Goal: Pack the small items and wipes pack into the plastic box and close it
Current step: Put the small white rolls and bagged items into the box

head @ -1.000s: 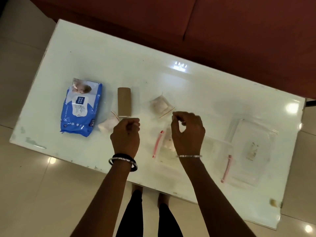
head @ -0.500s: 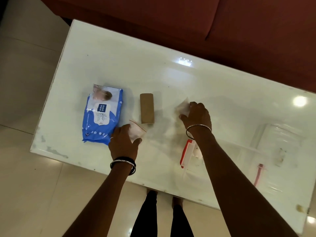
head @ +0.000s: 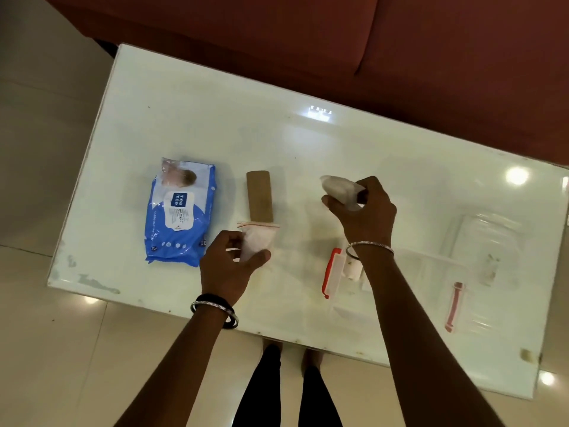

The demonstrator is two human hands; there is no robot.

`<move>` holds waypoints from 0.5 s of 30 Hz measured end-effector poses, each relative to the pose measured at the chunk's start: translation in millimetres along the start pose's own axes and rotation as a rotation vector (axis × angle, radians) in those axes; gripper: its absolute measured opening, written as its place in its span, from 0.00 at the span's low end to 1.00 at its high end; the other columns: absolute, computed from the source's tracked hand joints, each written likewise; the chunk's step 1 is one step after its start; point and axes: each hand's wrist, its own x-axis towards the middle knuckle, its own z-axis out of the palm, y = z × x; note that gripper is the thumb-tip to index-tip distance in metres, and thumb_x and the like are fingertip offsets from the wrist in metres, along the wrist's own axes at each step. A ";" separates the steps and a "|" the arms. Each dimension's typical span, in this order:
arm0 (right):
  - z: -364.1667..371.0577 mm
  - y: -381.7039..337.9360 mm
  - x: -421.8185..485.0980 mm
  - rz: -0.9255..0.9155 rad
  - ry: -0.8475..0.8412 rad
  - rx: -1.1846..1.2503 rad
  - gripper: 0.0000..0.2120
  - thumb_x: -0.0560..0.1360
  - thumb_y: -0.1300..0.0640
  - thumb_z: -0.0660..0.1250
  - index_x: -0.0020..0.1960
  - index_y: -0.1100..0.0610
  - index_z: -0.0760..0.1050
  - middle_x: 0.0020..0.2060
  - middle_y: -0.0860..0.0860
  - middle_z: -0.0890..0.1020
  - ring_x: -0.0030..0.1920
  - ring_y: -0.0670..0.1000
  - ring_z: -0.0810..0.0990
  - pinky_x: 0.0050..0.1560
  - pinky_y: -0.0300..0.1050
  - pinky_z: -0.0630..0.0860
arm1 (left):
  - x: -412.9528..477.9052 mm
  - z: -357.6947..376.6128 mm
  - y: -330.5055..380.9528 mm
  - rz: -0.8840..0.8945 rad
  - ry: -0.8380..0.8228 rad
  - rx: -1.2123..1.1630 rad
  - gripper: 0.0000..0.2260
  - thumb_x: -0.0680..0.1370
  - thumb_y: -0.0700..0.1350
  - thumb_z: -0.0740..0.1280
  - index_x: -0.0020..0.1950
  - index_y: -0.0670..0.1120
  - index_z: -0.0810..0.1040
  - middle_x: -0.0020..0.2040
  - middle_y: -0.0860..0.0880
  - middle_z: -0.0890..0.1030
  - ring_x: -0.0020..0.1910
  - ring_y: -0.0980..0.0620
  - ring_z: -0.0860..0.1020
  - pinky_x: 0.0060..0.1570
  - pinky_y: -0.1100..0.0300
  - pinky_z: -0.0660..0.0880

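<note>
My left hand (head: 229, 266) grips a small zip pouch (head: 258, 238) with white contents and a red seal strip, just above the table. My right hand (head: 366, 211) holds a second small clear pouch (head: 338, 189) lifted off the table. A blue wipes pack (head: 180, 211) lies flat at the left. A brown cardboard tube (head: 259, 195) lies between the pack and my hands. The clear plastic box (head: 397, 278) with a red clip (head: 328, 272) sits open under my right forearm, with something white inside. Its clear lid (head: 483, 260) with a pink clip lies to the right.
The white glass table (head: 277, 134) stands on a tiled floor (head: 46, 149). A red-brown sofa (head: 400, 41) runs along the table's far edge. My legs show below the near edge.
Both hands have closed on the two small pouches and lifted them off the table. The right hand has risen with its pouch. The camera view has shifted left.
</note>
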 end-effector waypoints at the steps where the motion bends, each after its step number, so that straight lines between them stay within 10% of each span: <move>1: -9.7 -0.9 -8.3 0.049 0.025 0.060 0.24 0.61 0.47 0.80 0.47 0.58 0.73 0.36 0.50 0.80 0.37 0.51 0.78 0.38 0.34 0.73 | -6.3 2.0 7.4 0.000 -0.043 -0.055 0.22 0.63 0.47 0.80 0.52 0.48 0.76 0.48 0.53 0.81 0.48 0.51 0.81 0.43 0.63 0.77; 5: -50.9 20.1 -46.2 0.233 0.043 0.405 0.22 0.61 0.47 0.81 0.48 0.55 0.76 0.36 0.54 0.85 0.39 0.57 0.85 0.43 0.58 0.83 | -37.4 21.9 32.5 0.062 -0.200 -0.132 0.24 0.62 0.47 0.81 0.53 0.48 0.76 0.51 0.51 0.82 0.52 0.53 0.81 0.47 0.52 0.82; 15: -120.7 134.1 -114.8 0.480 -0.050 0.515 0.05 0.77 0.56 0.68 0.49 0.49 0.81 0.45 0.45 0.86 0.55 0.55 0.83 0.55 0.56 0.79 | -100.6 84.8 52.7 0.282 -0.311 0.157 0.39 0.60 0.54 0.80 0.66 0.60 0.63 0.45 0.61 0.78 0.44 0.60 0.80 0.42 0.59 0.78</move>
